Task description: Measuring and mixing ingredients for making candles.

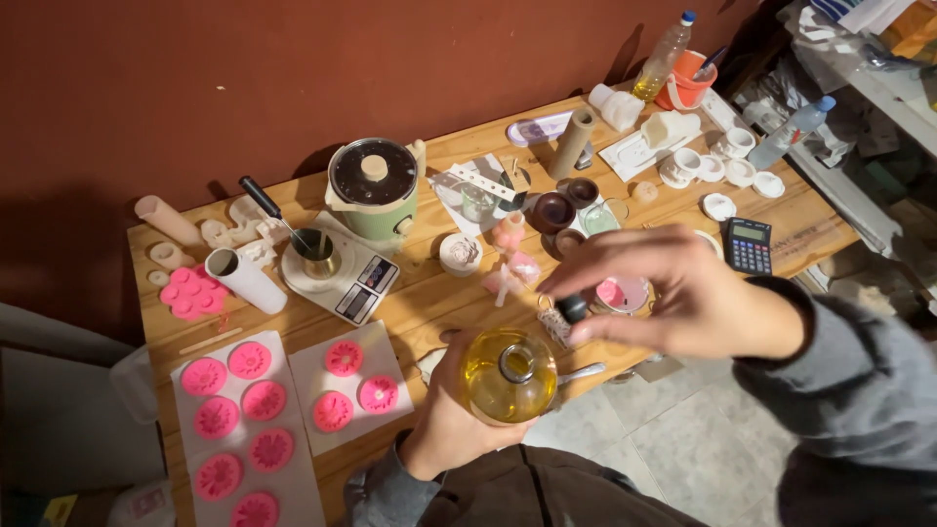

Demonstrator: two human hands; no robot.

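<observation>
In the head view, our left hand [451, 422] wraps its fingers around the round clear glass bottle of yellow oil [508, 376], gripping it from below and to the left, held just over the near edge of the wooden table [429, 293]. The bottle's neck is open and faces up at us. Our right hand [673, 293] hovers just above and to the right of it, thumb and fingertips [586, 332] pinched on the small black bottle cap [572, 308], which sits clear of the neck, not touching it. Behind the bottle, a white digital kitchen scale [356, 278] carries a small metal cup [317, 252]. Toward the table's near left corner, round pink flower-shaped moulds [249, 400] lie on white sheets. A black pocket calculator [749, 244] rests near the right edge.
</observation>
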